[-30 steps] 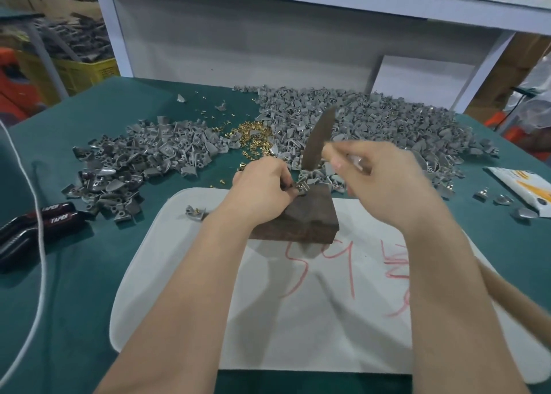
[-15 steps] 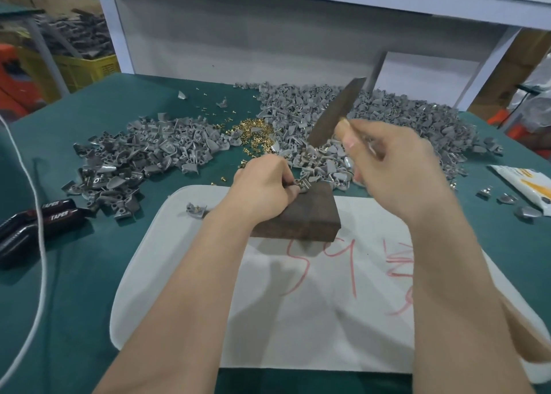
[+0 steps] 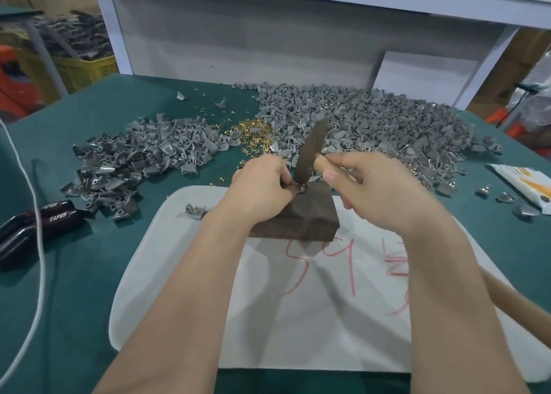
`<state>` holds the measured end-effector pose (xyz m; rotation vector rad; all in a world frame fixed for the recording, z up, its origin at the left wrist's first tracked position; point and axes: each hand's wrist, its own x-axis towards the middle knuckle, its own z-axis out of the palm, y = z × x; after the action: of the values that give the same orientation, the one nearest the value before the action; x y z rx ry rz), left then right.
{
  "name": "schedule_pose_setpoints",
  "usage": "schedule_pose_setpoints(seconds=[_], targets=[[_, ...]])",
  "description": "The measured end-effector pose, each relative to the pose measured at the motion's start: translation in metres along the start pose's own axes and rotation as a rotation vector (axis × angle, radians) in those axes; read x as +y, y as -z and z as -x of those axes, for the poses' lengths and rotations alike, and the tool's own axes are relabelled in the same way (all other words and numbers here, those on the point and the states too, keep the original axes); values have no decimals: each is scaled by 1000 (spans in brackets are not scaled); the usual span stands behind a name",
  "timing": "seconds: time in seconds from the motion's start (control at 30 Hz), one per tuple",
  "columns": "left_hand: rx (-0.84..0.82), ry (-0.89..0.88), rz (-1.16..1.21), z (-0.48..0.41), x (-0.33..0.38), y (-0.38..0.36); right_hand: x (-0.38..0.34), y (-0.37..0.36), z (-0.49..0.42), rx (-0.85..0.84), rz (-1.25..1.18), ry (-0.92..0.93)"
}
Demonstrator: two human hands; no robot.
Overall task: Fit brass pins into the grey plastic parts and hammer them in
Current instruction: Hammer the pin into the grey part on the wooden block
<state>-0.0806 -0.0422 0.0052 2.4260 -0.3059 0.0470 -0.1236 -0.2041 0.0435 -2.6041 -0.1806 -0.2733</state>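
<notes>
Hammering is in hand. A grey plastic part (image 3: 299, 188) is pinched on the wooden block (image 3: 301, 217) by the left hand (image 3: 262, 185); the hammer (image 3: 310, 152) is gripped by the right hand (image 3: 372, 185). A short, square blow is called for.

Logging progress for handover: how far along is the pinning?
Done: one pinned part lies on the white board. In hand: the left hand holds a part on the block, the right hand holds the hammer against it. Left: two grey piles and loose pins; which pile is finished, I cannot tell.
</notes>
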Motion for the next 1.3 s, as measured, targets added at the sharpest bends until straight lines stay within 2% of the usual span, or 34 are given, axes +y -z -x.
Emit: schedule_pose_setpoints(seconds=[0.07,0.13,0.33,0.5,0.6,0.7,0.77,0.93,1.13,1.23,1.3], targets=[[9,5,10,1,1,0,2,0,-1,-71,6,-21],[6,-3,0,2,2,0,4,1,-2,-38,-8,-29],[-29,-27,-3,0,1,0,6,4,-3,246,-156,-32],[6,-14,6,1,1,1,1,-3,-2,-50,4,8],[-1,1,3,3,3,1,3,-1,0,-36,-77,-28],[-9,-10,-9,2,3,2,9,5,0,70,-224,-151],[-10,-19,-12,2,2,2,17,7,0,117,-207,-256],[-13,-35,-20,2,2,3,42,4,4,-131,-67,-465],[-8,-21,15,0,1,3,61,13,7,-407,30,-476],[-9,-28,61,-2,1,2,62,10,7,-389,163,-415],[-10,-39,94,-2,0,2,61,10,5,-373,165,-429]])
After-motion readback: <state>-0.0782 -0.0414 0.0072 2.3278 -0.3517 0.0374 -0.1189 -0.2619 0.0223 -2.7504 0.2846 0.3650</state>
